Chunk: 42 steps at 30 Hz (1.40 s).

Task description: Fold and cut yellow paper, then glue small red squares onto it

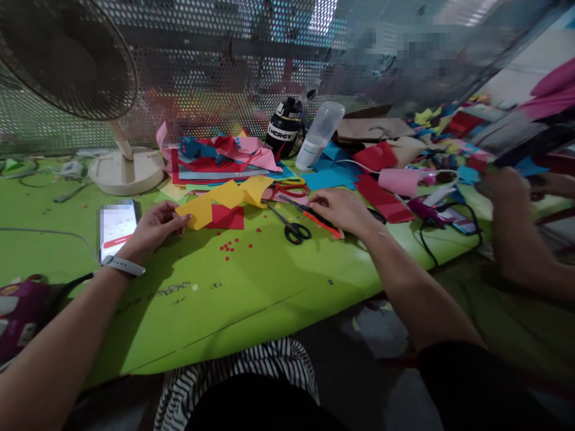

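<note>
My left hand (155, 228) pinches the near end of a yellow paper strip (195, 214), which bends in folds toward the paper pile. Beneath the strip lies a piece of red paper (227, 217), with several tiny red paper squares (230, 245) scattered in front. My right hand (344, 209) is low over the table, its fingers drawn together beside an orange and black slim tool (324, 225). What those fingers grip is partly hidden. Black-handled scissors (294, 230) lie just left of that hand, and red scissor-like handles (290, 190) show behind them.
Stacked coloured paper (224, 157), a black bottle (284, 130) and a clear bottle (320, 136) stand at the back. Left are a fan (128, 170), a phone (117, 227) and a purple glue gun (22, 317). Another person's hands (507, 188) work at right.
</note>
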Motion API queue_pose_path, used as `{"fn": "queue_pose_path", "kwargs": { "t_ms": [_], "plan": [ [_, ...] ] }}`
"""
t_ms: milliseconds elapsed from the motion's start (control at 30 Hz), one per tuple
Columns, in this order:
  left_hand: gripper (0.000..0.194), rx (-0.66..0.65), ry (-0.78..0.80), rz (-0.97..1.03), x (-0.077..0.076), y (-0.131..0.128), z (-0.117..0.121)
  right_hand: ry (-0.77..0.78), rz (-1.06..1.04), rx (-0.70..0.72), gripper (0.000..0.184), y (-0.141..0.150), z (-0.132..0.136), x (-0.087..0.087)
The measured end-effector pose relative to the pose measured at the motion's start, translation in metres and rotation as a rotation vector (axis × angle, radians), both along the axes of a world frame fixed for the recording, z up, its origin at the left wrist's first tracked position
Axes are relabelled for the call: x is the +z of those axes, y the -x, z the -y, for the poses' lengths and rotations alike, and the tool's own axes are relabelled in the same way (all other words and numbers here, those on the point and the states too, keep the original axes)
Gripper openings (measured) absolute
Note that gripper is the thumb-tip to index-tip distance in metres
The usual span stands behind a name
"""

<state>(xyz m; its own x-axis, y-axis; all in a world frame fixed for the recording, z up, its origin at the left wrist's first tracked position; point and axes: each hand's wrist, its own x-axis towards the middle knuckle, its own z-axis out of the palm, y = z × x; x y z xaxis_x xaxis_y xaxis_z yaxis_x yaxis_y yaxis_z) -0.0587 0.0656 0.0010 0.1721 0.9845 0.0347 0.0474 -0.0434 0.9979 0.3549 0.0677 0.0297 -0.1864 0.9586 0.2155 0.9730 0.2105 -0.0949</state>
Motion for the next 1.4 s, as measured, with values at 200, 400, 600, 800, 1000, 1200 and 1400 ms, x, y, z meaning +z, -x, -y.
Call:
{"fn": "queue_pose_path", "kwargs": {
  "t_ms": [200,400,600,800,1000,1200,1400],
  "plan": [
    [0.047,0.06,-0.041,0.04,0.0,0.001,-0.001,0.088,-0.126,0.029,0.021,0.019,-0.014,0.001],
    [0.041,0.083,-0.078,0.056,-0.004,0.003,-0.002,0.188,-0.318,0.131,0.031,0.075,-0.049,-0.02],
    [0.045,0.094,-0.087,0.095,-0.002,0.003,-0.002,0.202,-0.237,0.249,0.018,0.102,-0.073,-0.028],
    [0.044,0.094,-0.075,0.137,-0.003,0.004,-0.005,0.181,-0.123,0.31,0.019,0.097,-0.077,-0.023],
    [0.039,0.106,-0.069,0.146,-0.004,0.005,-0.004,0.164,0.02,0.294,0.022,0.097,-0.083,-0.028],
    [0.04,0.116,-0.07,0.125,-0.001,0.002,-0.002,0.143,0.078,0.194,0.024,0.101,-0.08,-0.027],
    [0.042,0.089,-0.072,0.122,-0.003,0.002,-0.001,0.098,-0.054,0.145,0.03,0.077,-0.054,-0.009]
  ]
}}
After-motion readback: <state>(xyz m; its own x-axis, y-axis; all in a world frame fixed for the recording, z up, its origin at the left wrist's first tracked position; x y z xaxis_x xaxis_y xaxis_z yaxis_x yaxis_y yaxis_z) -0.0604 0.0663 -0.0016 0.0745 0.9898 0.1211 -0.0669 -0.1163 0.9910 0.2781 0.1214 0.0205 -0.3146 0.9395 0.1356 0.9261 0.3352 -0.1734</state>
